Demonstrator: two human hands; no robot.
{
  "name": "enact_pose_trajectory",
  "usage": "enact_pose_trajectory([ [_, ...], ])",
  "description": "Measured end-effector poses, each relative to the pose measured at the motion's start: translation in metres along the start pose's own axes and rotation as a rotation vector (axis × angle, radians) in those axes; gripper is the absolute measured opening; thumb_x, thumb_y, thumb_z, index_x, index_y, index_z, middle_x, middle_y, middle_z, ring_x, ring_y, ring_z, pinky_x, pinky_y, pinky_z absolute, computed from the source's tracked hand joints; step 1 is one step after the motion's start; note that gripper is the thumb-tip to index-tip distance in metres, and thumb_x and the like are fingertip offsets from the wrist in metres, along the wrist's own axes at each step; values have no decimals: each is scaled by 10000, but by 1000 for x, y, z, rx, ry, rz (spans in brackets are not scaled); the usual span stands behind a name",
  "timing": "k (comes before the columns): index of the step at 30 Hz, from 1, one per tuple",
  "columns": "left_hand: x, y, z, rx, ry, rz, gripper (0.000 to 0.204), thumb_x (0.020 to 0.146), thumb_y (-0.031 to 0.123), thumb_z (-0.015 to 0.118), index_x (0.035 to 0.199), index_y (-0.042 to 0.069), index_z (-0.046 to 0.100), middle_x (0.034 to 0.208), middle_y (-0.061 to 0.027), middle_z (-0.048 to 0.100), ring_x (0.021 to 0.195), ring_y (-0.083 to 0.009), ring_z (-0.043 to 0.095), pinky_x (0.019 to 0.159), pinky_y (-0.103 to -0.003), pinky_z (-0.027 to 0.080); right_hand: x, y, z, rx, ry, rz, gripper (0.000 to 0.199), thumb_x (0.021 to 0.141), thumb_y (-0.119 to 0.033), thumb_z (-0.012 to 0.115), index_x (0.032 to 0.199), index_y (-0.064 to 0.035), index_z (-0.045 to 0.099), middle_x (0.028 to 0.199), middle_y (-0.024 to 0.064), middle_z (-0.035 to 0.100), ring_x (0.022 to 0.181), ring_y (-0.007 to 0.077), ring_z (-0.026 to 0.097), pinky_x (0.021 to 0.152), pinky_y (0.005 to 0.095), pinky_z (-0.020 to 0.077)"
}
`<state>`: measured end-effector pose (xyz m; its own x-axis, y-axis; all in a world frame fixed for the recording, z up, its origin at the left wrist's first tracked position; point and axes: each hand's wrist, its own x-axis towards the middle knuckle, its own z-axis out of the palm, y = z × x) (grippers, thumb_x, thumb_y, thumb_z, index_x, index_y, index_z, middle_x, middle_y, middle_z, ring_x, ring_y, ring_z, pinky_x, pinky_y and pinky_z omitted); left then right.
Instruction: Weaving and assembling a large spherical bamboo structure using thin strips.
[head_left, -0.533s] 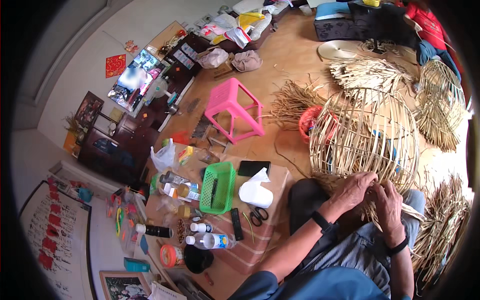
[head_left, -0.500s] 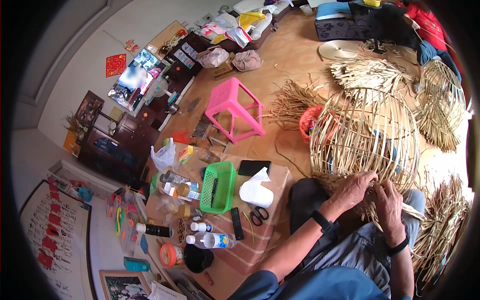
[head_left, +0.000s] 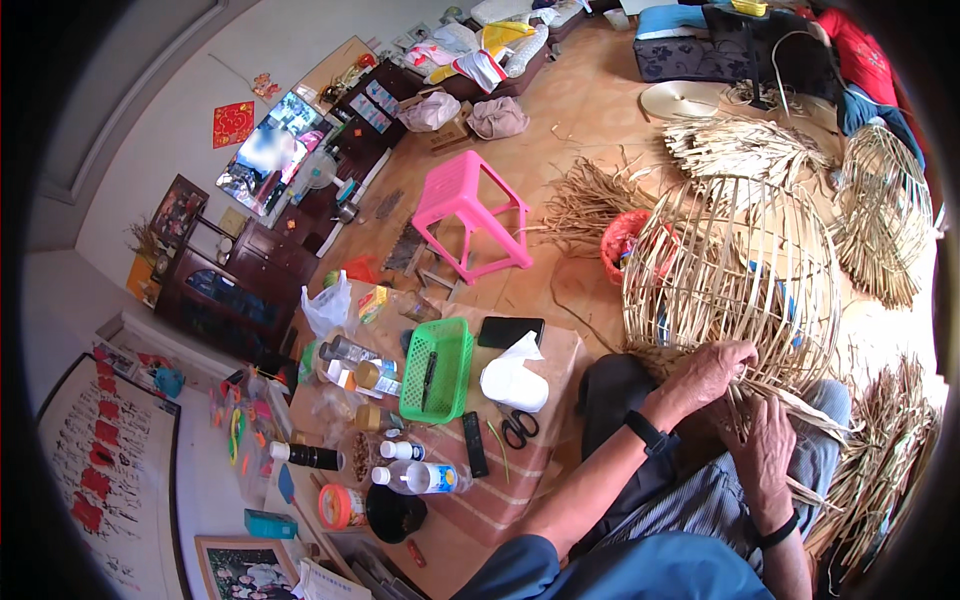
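A large open-ribbed basket [head_left: 735, 270], woven of pale straw or reed strips, leans over my lap and knees. At its near rim my left hand [head_left: 708, 378] is closed, with fingertips pinching straw strands beside the woven edge. Closer to my body, my right hand [head_left: 766, 455] has bent fingers around a loose bunch of straw strands [head_left: 738, 412], partly hidden by the hand. More strands [head_left: 800, 405] stick out to the right across my knee. Inside the basket, blue and dark bits show through the ribs.
A low table [head_left: 510, 480] at left carries bottles, a green plastic basket [head_left: 437, 370], a white paper roll [head_left: 514, 382] and scissors [head_left: 519, 430]. Beyond are a pink stool [head_left: 460, 200] and a red basket [head_left: 628, 240]. Straw bundles [head_left: 880, 460] lie right; another person [head_left: 860, 60] sits far right.
My right hand has moved down toward me, away from my left hand, and strands now show between them. My left hand stays at the rim. Far right, the other person's pale strip now arches upward.
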<state>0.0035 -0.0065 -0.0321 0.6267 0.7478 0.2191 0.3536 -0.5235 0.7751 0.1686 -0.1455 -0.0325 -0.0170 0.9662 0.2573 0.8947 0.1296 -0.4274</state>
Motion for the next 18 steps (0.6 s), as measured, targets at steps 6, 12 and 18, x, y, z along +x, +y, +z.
enact_pose_trajectory([
  [6, -3, 8, -7, 51, -3, -32, 155, 1018, 39, 572, 1143, 41, 663, 1015, -244, 740, 1015, -449, 728, 863, -513, 576, -4, 14, 37, 166, -98, 106, 266, 895, -41, 729, 1097, -23, 556, 962, 226, 628, 917, 467, 690, 758, 549, 569],
  [12, 7, 5, -21, -23, -144, -96, 187, 1062, 81, 606, 1203, 83, 729, 1052, -214, 764, 963, -370, 763, 832, -442, 576, -12, 35, 25, 481, -166, 6, 64, 1016, -55, 598, 1040, -26, 547, 865, 258, 656, 825, 481, 690, 667, 566, 521],
  [18, 13, 9, -31, 18, -183, -60, 164, 1042, 35, 631, 1191, 63, 695, 1020, -201, 762, 980, -351, 774, 846, -420, 576, -5, 54, -5, 275, -212, -115, 80, 985, -39, 590, 1029, -34, 523, 790, 228, 664, 757, 458, 691, 633, 546, 522],
])
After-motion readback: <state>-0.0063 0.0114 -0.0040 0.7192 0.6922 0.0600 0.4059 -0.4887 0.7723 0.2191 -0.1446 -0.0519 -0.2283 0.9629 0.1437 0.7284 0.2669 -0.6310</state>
